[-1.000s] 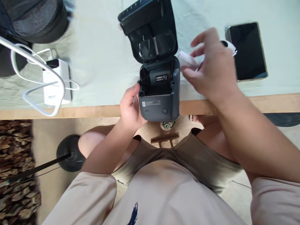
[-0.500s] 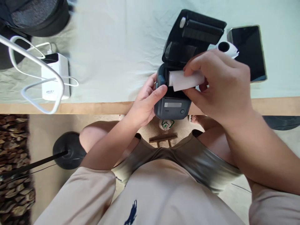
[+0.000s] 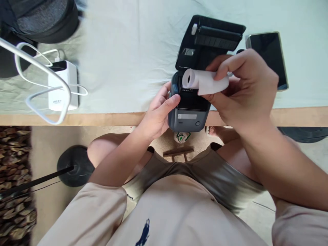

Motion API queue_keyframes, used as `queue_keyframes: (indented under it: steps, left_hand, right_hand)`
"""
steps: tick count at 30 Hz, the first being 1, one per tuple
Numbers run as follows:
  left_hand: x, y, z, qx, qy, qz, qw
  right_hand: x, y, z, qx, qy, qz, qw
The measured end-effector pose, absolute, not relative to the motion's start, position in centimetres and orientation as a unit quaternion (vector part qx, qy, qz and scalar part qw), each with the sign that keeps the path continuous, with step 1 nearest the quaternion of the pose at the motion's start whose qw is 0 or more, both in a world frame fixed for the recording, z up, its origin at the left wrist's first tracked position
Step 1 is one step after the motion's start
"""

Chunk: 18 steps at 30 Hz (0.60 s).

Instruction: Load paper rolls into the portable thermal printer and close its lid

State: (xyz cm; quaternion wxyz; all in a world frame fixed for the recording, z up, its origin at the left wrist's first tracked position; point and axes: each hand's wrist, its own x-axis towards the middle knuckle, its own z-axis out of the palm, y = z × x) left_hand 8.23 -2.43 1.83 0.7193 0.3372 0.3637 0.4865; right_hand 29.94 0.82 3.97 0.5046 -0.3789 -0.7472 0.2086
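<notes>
A dark grey portable label printer stands at the table's front edge, its lid swung up and back. My left hand grips the printer's left side, thumb on the rim of the paper bay. Between the thumb and fingers of my right hand is a white paper roll, tilted over the open bay. The roll's hollow core end faces left, and a loose paper flap hangs toward me. My right fingers hide the roll's right end.
A smartphone lies behind my right hand. To the left stand a white power bank with looped white cables and a black bag. The table's wooden edge runs in front of me, above my lap.
The paper roll has come up out of the printer's bay and turned, so its core end now shows. My left hand keeps its hold on the printer.
</notes>
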Motion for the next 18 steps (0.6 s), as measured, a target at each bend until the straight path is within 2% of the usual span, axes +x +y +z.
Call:
queue_keyframes:
  steps: [5, 10, 14, 18]
  left_hand:
    - [8.4, -2.4, 2.1, 0.330, 0.347, 0.485, 0.732]
    - [8.6, -2.6, 2.5, 0.304, 0.359, 0.495, 0.731]
    - [8.6, -2.7, 2.5, 0.289, 0.363, 0.497, 0.733]
    - [8.6, -2.6, 2.6, 0.281, 0.370, 0.502, 0.729]
  right_hand:
    - [29.5, 0.4, 4.2, -0.395, -0.756, 0.203, 0.482]
    - [29.1, -0.4, 5.5, -0.430, -0.732, 0.191, 0.492]
    - [29.3, 0.0, 5.3, -0.408, -0.727, 0.152, 0.532]
    - [29.4, 0.1, 4.4, -0.426, -0.730, 0.148, 0.514]
